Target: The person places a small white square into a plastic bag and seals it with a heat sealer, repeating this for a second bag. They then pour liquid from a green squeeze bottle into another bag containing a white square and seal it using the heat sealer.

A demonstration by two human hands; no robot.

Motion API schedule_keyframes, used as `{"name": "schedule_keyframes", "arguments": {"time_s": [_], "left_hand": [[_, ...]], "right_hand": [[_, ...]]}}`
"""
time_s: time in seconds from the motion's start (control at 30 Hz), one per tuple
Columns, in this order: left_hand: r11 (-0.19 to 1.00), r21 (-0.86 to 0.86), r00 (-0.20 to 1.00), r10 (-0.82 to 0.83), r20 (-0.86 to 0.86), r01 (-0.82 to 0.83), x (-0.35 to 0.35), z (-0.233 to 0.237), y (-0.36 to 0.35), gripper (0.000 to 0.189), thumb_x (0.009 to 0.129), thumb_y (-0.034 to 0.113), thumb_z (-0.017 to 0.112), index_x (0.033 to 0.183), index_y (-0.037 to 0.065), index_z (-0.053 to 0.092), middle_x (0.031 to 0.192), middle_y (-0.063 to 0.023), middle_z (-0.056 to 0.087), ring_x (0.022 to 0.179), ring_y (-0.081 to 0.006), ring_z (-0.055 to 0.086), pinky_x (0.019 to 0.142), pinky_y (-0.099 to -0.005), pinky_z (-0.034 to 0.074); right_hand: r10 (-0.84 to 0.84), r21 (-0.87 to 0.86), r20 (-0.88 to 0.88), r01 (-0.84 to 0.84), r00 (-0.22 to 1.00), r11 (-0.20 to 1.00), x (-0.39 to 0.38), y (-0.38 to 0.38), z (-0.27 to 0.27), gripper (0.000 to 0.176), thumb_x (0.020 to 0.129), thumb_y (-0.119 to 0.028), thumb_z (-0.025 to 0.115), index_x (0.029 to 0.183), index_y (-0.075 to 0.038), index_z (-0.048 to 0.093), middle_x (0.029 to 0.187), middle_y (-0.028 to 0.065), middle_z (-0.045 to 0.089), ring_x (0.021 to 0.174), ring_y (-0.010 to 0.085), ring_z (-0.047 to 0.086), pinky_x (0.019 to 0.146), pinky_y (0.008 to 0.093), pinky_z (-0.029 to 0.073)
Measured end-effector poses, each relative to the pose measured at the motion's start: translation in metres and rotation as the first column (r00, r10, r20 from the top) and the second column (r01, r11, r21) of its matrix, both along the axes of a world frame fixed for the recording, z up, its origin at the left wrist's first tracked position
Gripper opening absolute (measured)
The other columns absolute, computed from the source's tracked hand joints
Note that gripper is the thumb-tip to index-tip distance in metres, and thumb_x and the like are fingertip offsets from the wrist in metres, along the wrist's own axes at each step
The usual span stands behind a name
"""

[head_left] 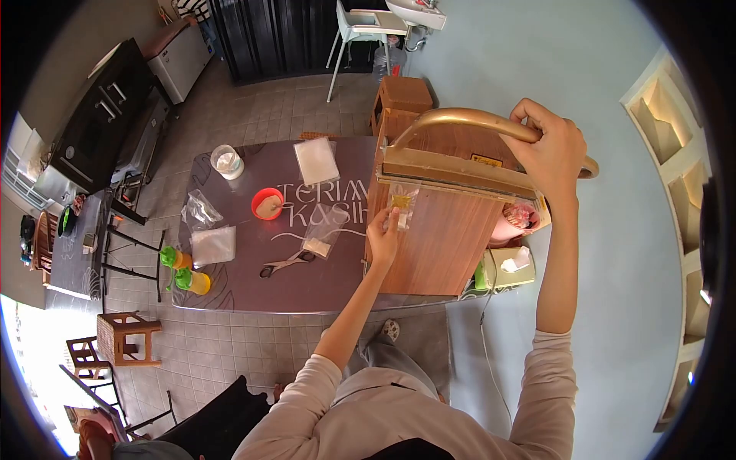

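Observation:
My right hand (548, 146) is wrapped round the curved gold handle (460, 119) of a wood-finished bag sealer (433, 245) at the table's right end. Under the sealer's long bar (460, 170), a small clear plastic bag (404, 201) with something yellow in it has its top edge right at the bar. My left hand (383, 236) pinches the bag's lower part between thumb and fingers. Left of that hand lies another clear bag (317, 244) with pale contents, and beside it a pair of scissors (287, 264) with the blades apart.
On the dark table (245, 287) are a red bowl (267, 204) of pale powder, a lidded tub (227, 162), stacks of clear bags (316, 161) and two green-topped bottles (193, 281). A tissue box (512, 268) stands right of the sealer, a cable (484, 345) hanging below it.

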State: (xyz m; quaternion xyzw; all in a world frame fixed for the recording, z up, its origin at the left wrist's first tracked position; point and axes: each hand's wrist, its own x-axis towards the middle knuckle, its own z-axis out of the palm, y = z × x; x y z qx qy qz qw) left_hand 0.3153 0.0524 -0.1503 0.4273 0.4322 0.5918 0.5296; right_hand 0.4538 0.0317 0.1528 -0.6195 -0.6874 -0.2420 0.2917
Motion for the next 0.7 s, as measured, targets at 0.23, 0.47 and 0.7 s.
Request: {"name": "schedule_keyframes", "arguments": {"time_s": [0.23,0.47,0.7], "left_hand": [[0.999,0.021,0.999,0.03,-0.017,-0.03,0.006,0.007,0.015,0.027,0.091,0.025,0.055,0.086,-0.001,0.061,0.072,0.0011,0.055,0.068,-0.0047,0.047,0.06,-0.0206,0.039],[0.999,0.026,0.999,0.03,0.037,-0.031,0.012,0.006,0.02,0.029,0.09,0.028,0.056,0.088,0.0,0.061,0.072,0.0014,0.056,0.065,-0.0048,0.049,0.056,-0.0212,0.042],[0.998,0.019,0.997,0.063,-0.042,-0.063,0.012,0.006,0.021,0.03,0.09,0.029,0.056,0.089,-0.001,0.062,0.073,0.0004,0.057,0.065,-0.0053,0.051,0.056,-0.0214,0.044]], "right_hand": [[-0.028,0.006,0.024,0.028,0.999,1.0,-0.002,-0.007,-0.006,0.029,0.071,-0.035,0.07,0.06,-0.014,0.052,0.042,-0.001,0.044,0.039,0.0177,0.041,0.041,0.0302,0.031],[-0.03,-0.006,0.019,0.03,0.999,1.0,-0.004,-0.01,-0.007,0.03,0.072,-0.035,0.069,0.06,-0.014,0.052,0.042,-0.0009,0.045,0.04,0.0182,0.043,0.041,0.0308,0.031],[-0.021,-0.002,0.014,0.021,1.0,1.0,-0.006,-0.014,-0.01,0.03,0.073,-0.033,0.069,0.059,-0.014,0.051,0.043,-0.0004,0.048,0.04,0.0192,0.044,0.042,0.031,0.031]]}}
